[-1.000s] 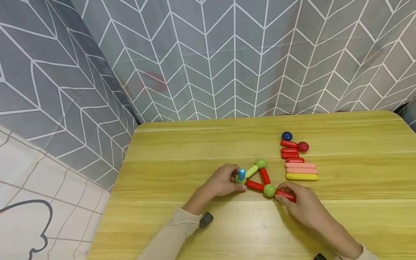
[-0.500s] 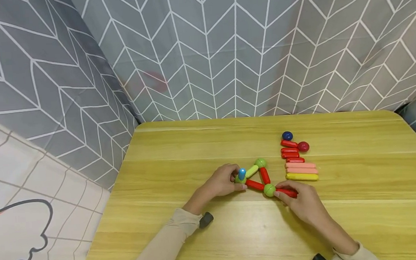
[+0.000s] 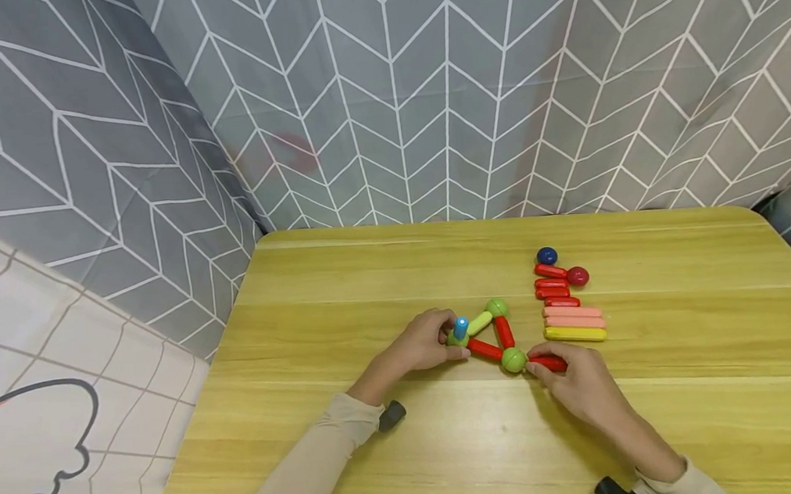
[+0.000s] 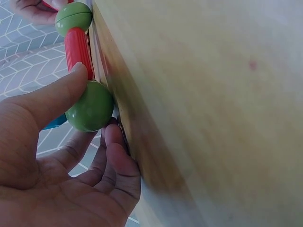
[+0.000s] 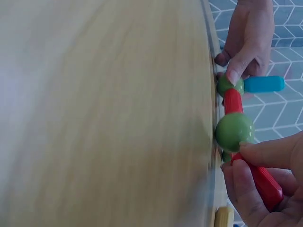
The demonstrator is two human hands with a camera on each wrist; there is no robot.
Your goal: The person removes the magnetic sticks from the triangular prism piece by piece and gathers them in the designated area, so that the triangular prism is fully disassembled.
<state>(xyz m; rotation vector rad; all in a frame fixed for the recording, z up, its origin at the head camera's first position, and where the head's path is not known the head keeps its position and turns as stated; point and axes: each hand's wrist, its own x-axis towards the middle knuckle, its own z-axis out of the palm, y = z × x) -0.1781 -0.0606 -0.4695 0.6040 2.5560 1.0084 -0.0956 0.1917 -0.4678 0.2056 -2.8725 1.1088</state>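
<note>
My left hand (image 3: 427,342) grips a green ball (image 4: 92,108) at the left corner of a triangle of rods on the table. A blue rod (image 5: 264,83) stands up from that ball. Two red rods and a yellow-green rod (image 3: 479,323) form the sides, with another green ball (image 3: 497,307) at the back corner. My right hand (image 3: 580,388) pinches a loose-ended red rod (image 5: 265,187) between thumb and fingers. Its near end is right at the front-right green ball (image 5: 234,131), where my thumb tip touches the ball. My fingers partly hide this rod.
Right of the triangle lie several short red rods (image 3: 552,293), pink rods (image 3: 574,318) and a yellow rod (image 3: 576,334). A blue ball (image 3: 547,256) and a dark red ball (image 3: 578,276) sit behind them. A patterned curtain (image 3: 385,122) hangs at the table's back edge.
My right hand has shifted slightly, and the red rod in it has swung its outer end toward the back of the table. My left hand and the triangle have stayed in place.
</note>
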